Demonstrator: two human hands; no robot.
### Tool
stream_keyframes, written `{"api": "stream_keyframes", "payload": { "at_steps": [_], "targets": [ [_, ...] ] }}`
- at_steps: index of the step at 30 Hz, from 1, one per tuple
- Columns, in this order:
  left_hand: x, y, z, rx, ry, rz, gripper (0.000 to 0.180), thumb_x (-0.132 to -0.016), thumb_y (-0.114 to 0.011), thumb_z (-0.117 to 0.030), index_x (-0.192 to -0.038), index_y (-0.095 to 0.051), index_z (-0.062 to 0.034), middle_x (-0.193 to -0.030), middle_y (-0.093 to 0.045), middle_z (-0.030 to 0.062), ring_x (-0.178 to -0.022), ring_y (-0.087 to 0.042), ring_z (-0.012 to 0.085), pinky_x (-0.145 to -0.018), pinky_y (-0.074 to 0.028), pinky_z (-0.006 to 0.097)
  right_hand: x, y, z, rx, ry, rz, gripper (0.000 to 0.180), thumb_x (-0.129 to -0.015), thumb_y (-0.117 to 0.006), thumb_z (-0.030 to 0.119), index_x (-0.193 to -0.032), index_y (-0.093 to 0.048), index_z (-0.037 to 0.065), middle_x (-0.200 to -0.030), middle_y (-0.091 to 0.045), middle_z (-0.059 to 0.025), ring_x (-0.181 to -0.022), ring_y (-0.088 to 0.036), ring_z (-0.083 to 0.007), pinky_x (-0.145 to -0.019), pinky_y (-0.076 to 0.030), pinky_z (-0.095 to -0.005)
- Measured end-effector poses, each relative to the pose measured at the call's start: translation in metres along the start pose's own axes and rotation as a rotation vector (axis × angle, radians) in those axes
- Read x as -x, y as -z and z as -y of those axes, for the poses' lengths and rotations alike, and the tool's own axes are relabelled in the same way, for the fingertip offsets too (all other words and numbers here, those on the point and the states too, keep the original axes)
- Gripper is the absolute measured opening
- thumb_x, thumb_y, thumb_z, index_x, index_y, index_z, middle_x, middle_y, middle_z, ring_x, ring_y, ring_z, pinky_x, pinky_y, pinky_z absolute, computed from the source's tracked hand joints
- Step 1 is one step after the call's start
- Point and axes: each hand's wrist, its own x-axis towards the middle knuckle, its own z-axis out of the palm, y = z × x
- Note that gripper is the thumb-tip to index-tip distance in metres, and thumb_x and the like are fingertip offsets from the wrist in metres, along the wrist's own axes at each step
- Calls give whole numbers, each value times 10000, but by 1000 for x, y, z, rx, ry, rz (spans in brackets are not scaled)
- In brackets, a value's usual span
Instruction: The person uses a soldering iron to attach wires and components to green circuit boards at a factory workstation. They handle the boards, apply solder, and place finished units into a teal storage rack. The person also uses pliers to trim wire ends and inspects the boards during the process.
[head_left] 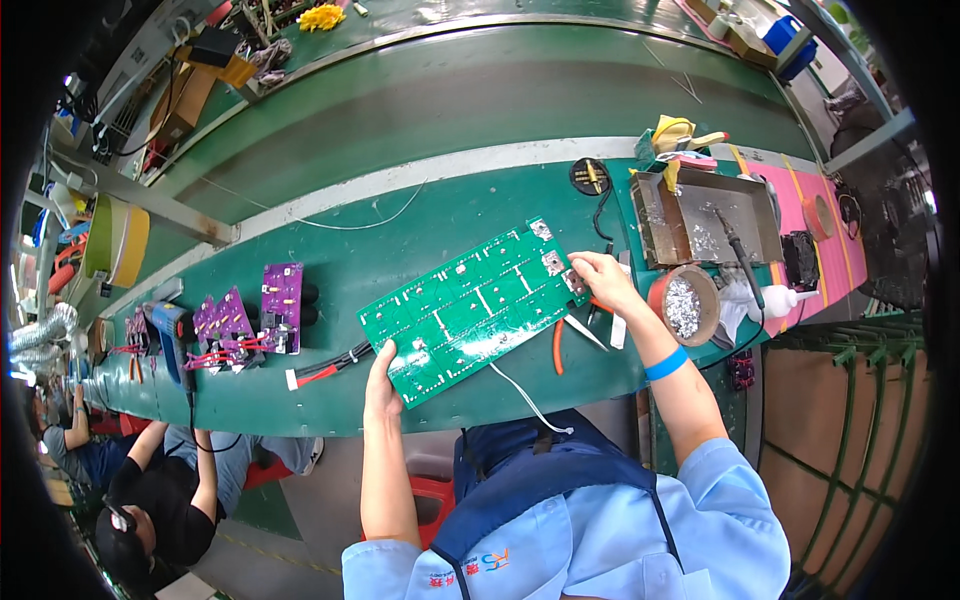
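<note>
A large green circuit board (470,315) is held tilted above the green bench, its solder side with silvery joints facing up. My left hand (382,385) grips its lower left corner, thumb on top, the other fingers hidden beneath. At the right end, near several silvery metal pads, my right hand (603,282) closes on the board's edge. A white cable tie (530,395) sticks out below the board toward me. Black and red cables (335,367) run from under its left side. Pointed tweezers (587,333) and an orange-handled tool (558,347) lie just right of it.
Right of the board are a round tub of solder scraps (684,308), a soldering iron (742,255), a metal tray (660,225) and a white squeeze bottle (785,300). Purple circuit boards (282,308) and a blue tool (172,335) stand left. A co-worker (165,490) sits at the left.
</note>
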Motion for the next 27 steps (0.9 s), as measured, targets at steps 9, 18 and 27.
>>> {"api": "stream_keyframes", "payload": {
  "at_steps": [9,18,27],
  "targets": [
    [15,21,8,52,-93,99,461,-737,-519,-213,-1122,-426,23,-1064,-515,166,-940,-528,268,-811,-428,378,38,-1,39,-55,50,-84,329,-809,-482,143,-1076,-477,-50,-823,-602,-110,-721,-561,-128,-649,-439,-240],
    [65,28,4,204,-182,198,563,-692,-549,-295,-1137,-413,21,-1073,-504,176,-923,-527,294,-767,-453,413,107,-18,102,-881,192,175,502,-867,-399,361,-1210,-337,0,-1099,-500,-127,-1002,-484,-194,-848,-390,-318],
    [80,25,9,212,-82,258,510,-730,-521,-282,-1137,-419,8,-1088,-499,173,-942,-524,279,-797,-439,402,129,-53,112,-1190,-244,301,541,-849,-347,468,-1216,-348,70,-1165,-453,-80,-1035,-460,-184,-857,-387,-331]
  ]
}}
